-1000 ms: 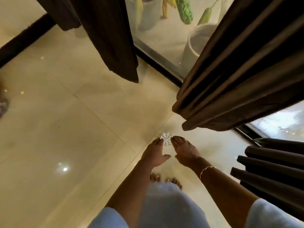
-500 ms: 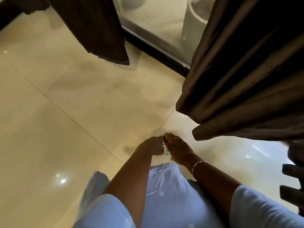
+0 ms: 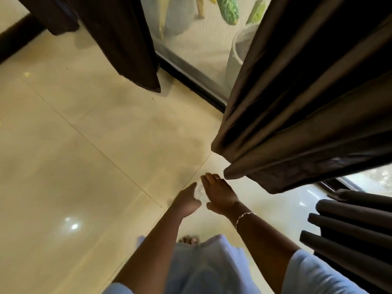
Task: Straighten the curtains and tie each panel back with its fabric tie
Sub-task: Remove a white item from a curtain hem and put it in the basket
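Fingers of both hands are reaching down together, loosely extended, cupping a small clear glinting object [image 3: 200, 193] between left hand [image 3: 186, 201] and right hand [image 3: 220, 195]; what it is cannot be told. Right curtain panel [image 3: 297, 124] is hanging up and to the right, its long folds running diagonally, hem just beside the right hand. Left panel [image 3: 118, 39] is hanging well apart. No fabric tie is showing
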